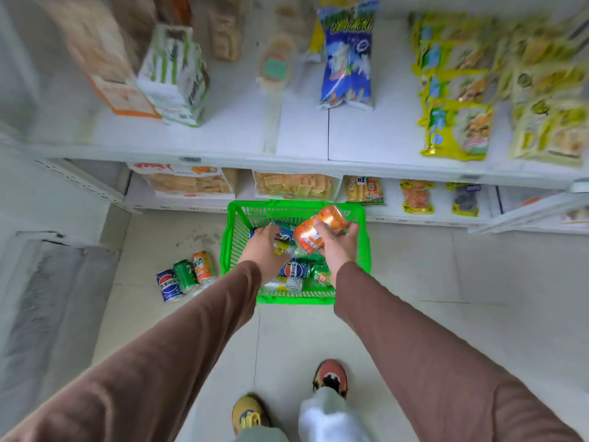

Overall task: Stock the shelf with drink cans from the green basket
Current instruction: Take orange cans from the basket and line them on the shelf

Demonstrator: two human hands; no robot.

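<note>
White shelves (223,135) fill the top of the frame, stocked with snack bags and boxes. Below centre, the green basket (231,247) sits on the tiled floor (414,282), holding a jumble of drink cans. The right hand (338,247) curls round an orange can (318,229) above the basket. The left hand (263,250) reaches among the cans; I cannot tell its finger state. Three cans (186,275) stand left of the basket.

Shelf (302,135) front edge is open in the middle, boxes (172,74) crowd the left end and snack bags (459,90) the right. Three cans (186,275) stand on the floor just left of the green basket (231,250) (basket itself is packed with cans).
</note>
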